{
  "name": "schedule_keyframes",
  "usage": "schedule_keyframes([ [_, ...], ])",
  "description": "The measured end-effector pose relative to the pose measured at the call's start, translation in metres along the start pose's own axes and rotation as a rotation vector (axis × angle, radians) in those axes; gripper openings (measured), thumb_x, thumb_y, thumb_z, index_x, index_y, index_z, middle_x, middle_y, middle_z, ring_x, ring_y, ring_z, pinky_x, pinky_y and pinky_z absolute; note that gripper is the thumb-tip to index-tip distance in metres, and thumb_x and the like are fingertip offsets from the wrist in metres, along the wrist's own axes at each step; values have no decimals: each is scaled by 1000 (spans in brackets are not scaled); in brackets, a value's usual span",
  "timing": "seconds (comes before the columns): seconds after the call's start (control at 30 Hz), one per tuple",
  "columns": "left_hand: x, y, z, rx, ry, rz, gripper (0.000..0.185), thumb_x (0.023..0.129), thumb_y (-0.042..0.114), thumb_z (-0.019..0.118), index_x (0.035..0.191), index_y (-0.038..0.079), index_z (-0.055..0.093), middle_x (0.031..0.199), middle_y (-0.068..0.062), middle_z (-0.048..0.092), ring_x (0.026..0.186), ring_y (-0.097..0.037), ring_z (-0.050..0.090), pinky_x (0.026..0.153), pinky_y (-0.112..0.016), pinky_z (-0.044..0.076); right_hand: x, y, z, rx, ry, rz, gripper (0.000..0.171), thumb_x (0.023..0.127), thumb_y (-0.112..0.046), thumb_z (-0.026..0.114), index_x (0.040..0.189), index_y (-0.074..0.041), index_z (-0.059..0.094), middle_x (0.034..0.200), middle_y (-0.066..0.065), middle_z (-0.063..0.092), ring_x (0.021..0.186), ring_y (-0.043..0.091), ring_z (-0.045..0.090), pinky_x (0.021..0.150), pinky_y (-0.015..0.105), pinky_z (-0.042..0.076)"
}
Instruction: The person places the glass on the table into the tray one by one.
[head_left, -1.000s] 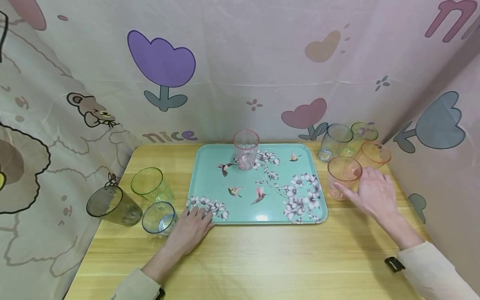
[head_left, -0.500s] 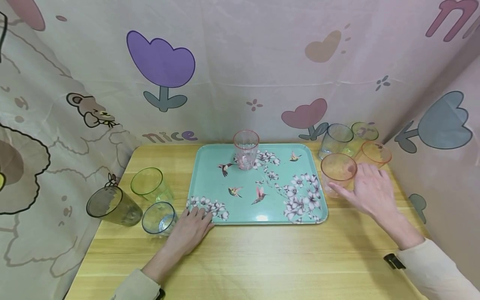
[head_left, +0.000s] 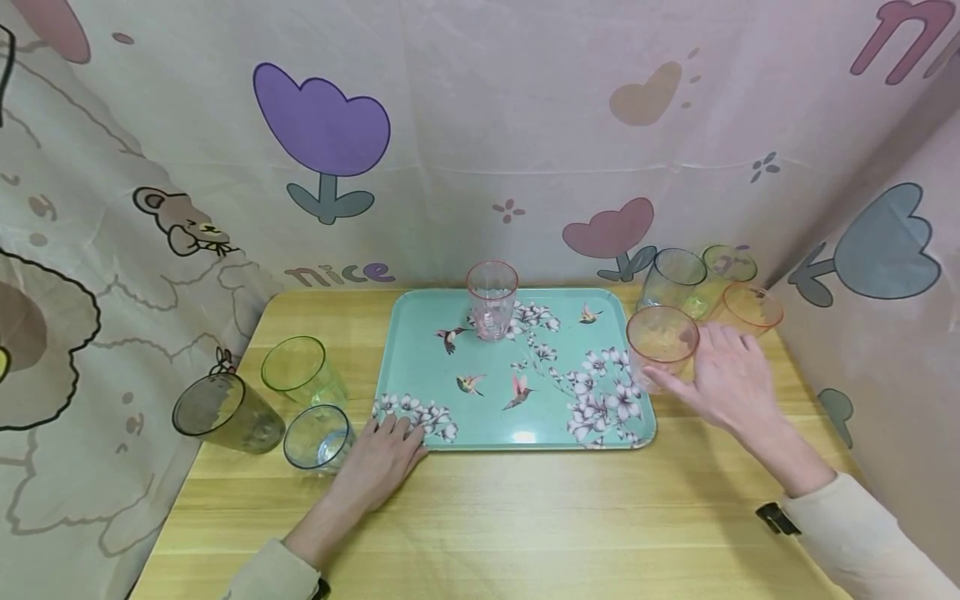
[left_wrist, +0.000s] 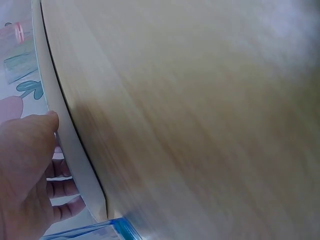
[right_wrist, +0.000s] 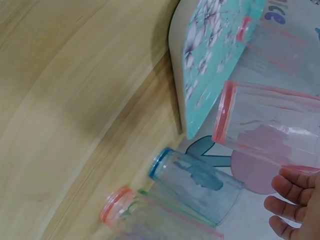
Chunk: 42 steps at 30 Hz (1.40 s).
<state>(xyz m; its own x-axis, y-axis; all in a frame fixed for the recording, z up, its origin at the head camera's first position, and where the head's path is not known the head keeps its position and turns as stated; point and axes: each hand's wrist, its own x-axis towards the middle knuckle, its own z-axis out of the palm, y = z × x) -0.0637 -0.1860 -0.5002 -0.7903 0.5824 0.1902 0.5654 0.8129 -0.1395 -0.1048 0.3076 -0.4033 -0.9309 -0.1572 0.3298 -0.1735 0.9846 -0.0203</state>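
Right hand (head_left: 731, 375) has the orange cup (head_left: 660, 343) gripped upright, lifted at the tray's (head_left: 495, 417) right edge; tray's just left of it. Left hand (head_left: 382, 462) lies flat and open on the tray's near-left corner, way farther off.

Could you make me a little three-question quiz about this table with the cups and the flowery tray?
1. True or false: the pink cup stands on the tray.
2. Which hand holds the orange cup? A left, B right.
3. What does the left hand rest on?

Key:
1. True.
2. B, the right hand.
3. The tray's near corner, beside the blue cup.
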Motion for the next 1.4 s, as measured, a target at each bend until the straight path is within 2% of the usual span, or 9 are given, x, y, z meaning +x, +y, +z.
schedule_keyframes([
  [0.2, -1, 0, -1, 18, 29, 12, 28, 100, 40, 69, 99, 14, 59, 90, -5, 63, 85, -24, 60, 76, -42, 54, 5, -8, 3, 7, 0, -17, 86, 86, -76, 66, 110, 6, 63, 104, 26, 68, 98, 43, 64, 83, 54, 46],
  [0.37, 0, 1, -2, 27, 18, 8, 28, 102, 40, 67, 100, 14, 60, 91, -5, 63, 86, -24, 61, 77, -42, 54, 13, -13, 9, 26, 12, -37, 80, 86, -73, 67, 106, 4, 62, 98, 23, 67, 98, 42, 63, 85, 54, 46],
  [0.47, 0, 1, -1, 22, 13, 6, 27, 102, 40, 67, 101, 14, 60, 92, -5, 64, 87, -24, 61, 78, -42, 54, 20, -16, 13, 35, 15, -39, 83, 85, -73, 68, 107, 6, 62, 98, 24, 67, 98, 41, 63, 84, 54, 47],
  [0.63, 0, 0, 1, 19, 32, 11, 26, 101, 39, 68, 101, 14, 61, 92, -5, 64, 87, -24, 61, 78, -42, 54, 31, -20, 18, 56, 3, -37, 91, 85, -75, 66, 120, 9, 61, 114, 28, 68, 108, 44, 64, 89, 55, 49],
  [0.73, 0, 0, 2, 23, 42, 14, 27, 100, 39, 69, 101, 14, 60, 92, -5, 64, 86, -24, 61, 78, -43, 54, 35, -22, 22, 80, -7, -34, 88, 87, -74, 65, 119, 8, 61, 117, 28, 67, 109, 45, 63, 93, 56, 48],
  [0.87, -1, -1, 3, 24, 32, 13, 27, 101, 40, 67, 101, 14, 60, 92, -5, 65, 86, -24, 61, 78, -43, 55, 41, -25, 28, 132, -19, -27, 79, 90, -71, 64, 116, 4, 61, 111, 24, 65, 107, 44, 60, 96, 58, 46],
  [1.0, 0, 0, 2, 20, 23, 8, 27, 102, 40, 66, 102, 14, 60, 93, -5, 65, 87, -25, 62, 79, -44, 55, 47, -29, 34, 188, -24, -21, 75, 92, -68, 64, 119, 2, 62, 114, 22, 64, 112, 44, 59, 99, 59, 45],
  [1.4, -1, 0, 3, 24, 43, 9, 27, 101, 40, 68, 101, 14, 61, 92, -5, 64, 87, -25, 61, 79, -44, 55, 62, -43, 51, 306, 24, -29, 69, 94, -65, 64, 121, -2, 64, 110, 17, 67, 104, 39, 62, 90, 52, 48],
])
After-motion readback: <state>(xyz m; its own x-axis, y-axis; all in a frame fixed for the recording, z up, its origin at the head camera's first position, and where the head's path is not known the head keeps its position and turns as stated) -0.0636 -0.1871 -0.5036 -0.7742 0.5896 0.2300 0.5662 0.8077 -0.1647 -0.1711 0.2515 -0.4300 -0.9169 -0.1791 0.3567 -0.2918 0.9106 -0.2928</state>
